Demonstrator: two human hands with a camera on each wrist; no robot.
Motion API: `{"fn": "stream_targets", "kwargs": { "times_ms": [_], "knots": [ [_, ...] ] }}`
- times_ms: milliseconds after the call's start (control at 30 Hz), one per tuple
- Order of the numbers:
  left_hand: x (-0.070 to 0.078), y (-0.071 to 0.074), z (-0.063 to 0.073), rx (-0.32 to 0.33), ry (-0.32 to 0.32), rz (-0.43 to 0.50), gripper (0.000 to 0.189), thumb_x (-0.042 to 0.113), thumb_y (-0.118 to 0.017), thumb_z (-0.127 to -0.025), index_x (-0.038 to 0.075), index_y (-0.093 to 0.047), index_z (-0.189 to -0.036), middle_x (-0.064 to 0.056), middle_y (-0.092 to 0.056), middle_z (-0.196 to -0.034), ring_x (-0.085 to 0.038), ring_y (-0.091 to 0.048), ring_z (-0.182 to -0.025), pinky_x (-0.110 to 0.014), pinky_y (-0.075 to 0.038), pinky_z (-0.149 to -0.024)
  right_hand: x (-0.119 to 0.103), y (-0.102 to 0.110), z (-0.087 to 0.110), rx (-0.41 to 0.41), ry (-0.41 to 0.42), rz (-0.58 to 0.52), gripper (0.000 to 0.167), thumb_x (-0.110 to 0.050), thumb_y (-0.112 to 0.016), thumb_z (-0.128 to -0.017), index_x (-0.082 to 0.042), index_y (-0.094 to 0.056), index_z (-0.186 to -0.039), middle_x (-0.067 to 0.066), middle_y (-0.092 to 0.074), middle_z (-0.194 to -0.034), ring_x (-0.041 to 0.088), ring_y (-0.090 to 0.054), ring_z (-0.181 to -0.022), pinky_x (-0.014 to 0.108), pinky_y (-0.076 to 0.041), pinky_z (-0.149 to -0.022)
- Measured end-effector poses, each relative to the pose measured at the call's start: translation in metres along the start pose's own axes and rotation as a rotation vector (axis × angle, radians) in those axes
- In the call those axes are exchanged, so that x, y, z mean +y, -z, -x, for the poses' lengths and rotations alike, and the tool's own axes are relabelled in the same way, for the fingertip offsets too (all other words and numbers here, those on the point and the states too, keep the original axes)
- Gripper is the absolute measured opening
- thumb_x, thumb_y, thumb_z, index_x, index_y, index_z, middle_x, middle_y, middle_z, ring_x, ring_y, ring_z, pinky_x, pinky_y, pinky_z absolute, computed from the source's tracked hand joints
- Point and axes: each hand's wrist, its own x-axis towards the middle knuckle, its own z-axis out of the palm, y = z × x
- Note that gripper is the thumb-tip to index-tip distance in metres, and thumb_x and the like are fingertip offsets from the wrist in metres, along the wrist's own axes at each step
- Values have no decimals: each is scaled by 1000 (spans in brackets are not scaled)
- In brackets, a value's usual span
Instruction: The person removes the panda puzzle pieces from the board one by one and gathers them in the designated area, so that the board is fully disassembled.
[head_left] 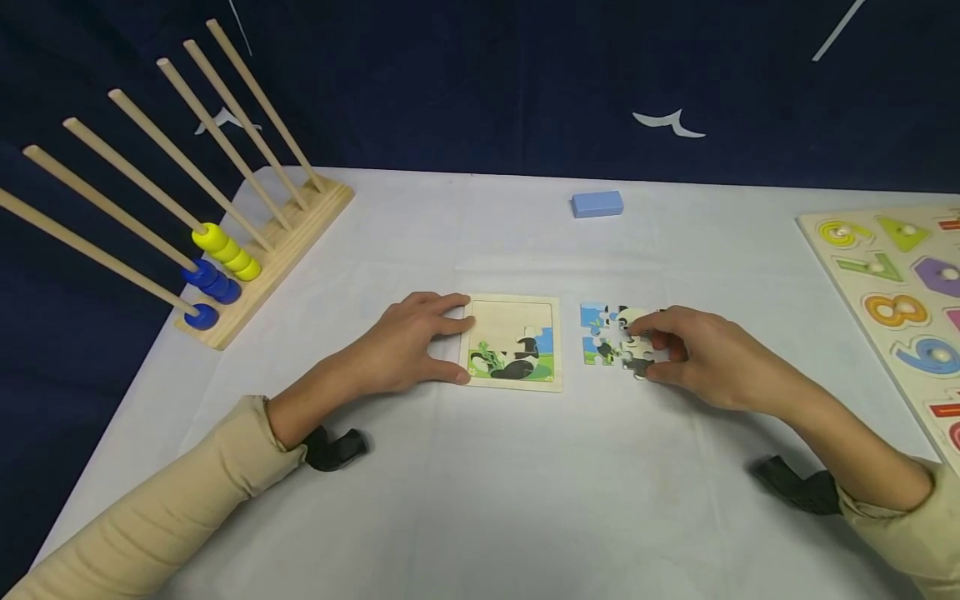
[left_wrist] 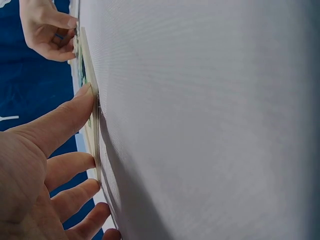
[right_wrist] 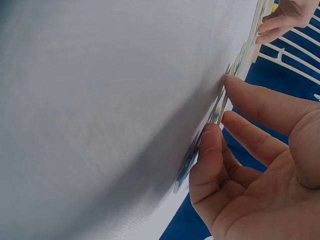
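Left hand (head_left: 397,343) spread wide, thumb and fingertips touching the edge of a square, pale wooden tray (head_left: 504,320), partly filled with a panda picture (head_left: 516,367). Knobbed, flat puzzle pieces (head_left: 594,316) lie right of it on white cloth (head_left: 495,483); right hand (head_left: 701,354) touches them, fingers bent, pinch unclear.

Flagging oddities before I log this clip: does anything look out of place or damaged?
No, nothing stands out. The panda board is only partly filled, but the loose pieces lie beside it at the right hand, which suggests ordinary work in progress.
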Motion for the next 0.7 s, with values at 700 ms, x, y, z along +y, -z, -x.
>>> {"fn": "stream_targets", "kwargs": {
  "times_ms": [700],
  "knots": [
    [0, 0, 0, -1, 3, 9, 71, 36, -83, -80, 9, -56, -140, -8, -37, -155, -34, -30, -140, -58, -26, -108, -1, 0, -1, 0, 2, -12, 44, -1, -79, -79, 0, -65, -121, 2, -54, -89, 18, -48, -81, 29, -40, -68]
  ]
}}
